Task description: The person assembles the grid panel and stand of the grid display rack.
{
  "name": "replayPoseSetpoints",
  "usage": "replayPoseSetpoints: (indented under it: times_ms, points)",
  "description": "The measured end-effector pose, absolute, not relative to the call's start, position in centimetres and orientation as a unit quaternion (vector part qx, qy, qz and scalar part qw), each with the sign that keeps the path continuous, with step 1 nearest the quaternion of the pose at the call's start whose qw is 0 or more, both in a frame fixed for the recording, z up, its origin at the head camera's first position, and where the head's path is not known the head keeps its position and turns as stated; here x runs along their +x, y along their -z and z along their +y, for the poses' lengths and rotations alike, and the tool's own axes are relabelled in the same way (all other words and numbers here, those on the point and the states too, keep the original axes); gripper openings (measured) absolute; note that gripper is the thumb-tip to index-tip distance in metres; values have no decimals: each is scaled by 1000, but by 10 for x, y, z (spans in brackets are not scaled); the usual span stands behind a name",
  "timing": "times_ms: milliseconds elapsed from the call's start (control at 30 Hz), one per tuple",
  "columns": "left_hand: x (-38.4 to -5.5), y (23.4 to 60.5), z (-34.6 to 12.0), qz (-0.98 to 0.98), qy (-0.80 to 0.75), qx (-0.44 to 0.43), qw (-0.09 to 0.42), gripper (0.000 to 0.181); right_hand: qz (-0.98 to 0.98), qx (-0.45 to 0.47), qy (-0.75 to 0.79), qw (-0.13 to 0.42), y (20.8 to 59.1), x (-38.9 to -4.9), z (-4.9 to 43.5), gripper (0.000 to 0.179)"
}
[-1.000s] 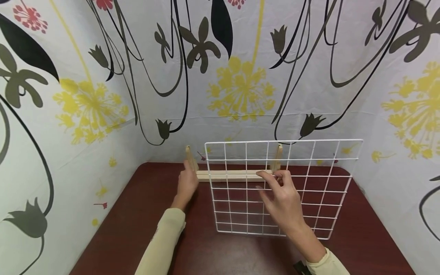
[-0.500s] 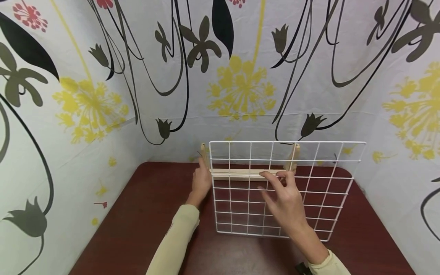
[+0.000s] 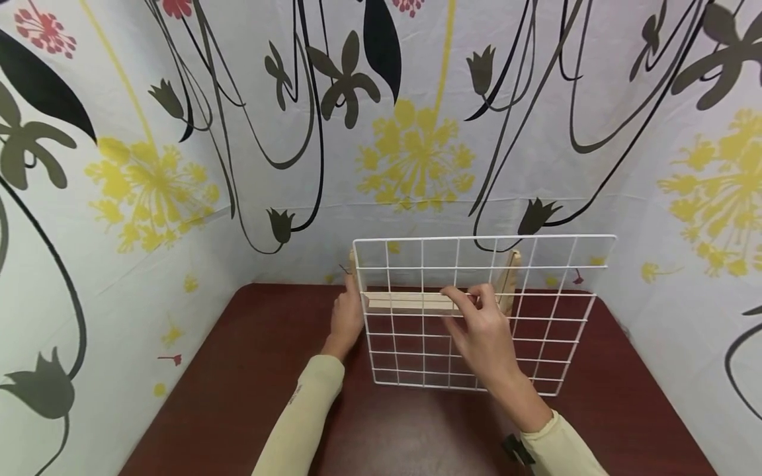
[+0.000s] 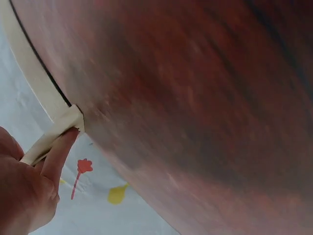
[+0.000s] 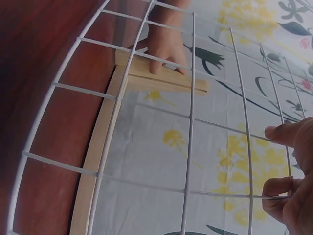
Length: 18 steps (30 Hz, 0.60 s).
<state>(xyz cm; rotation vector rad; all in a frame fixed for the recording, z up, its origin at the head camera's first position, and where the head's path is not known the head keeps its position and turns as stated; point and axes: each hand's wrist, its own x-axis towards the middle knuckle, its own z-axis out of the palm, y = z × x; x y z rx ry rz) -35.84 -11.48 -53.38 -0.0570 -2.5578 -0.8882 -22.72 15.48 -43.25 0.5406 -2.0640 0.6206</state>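
My left hand (image 3: 347, 317) grips the left upright of a pale wooden stand at the back of the table. The stand's base bar (image 3: 405, 303) and right upright (image 3: 508, 281) show through and beside a white wire grid panel (image 3: 456, 267). In the left wrist view, fingers and thumb close on the wooden upright (image 4: 55, 134). My right hand (image 3: 485, 337) pinches the grid by a wire near its middle, holding it tilted upright in front of the stand. In the right wrist view, the stand's grooved upright (image 5: 168, 81) shows behind the wires.
A dark red-brown table (image 3: 238, 410) lies beneath, its far edge close behind the stand. Floral fabric walls (image 3: 417, 66) enclose the back and both sides. A small black object (image 3: 516, 449) sits beside the right sleeve.
My left hand has moved the wooden stand to the right, behind the grid. The grid and right hand have shifted slightly left and up in the head view.
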Motion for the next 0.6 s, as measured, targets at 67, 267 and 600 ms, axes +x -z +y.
replayPoseSetpoints:
  times_ms: [67,267,600]
  points:
    - [-358,535,-116,-924,314,-26,218,46,-832,215,-253,444,430,-233,152,59]
    - [-357,537,-119,-926,306,-34,220,44,-824,217,-246,463,420,-251,146,56]
    - [-360,540,-121,-932,290,-43,213,37,-793,249,-239,502,381,-284,136,45]
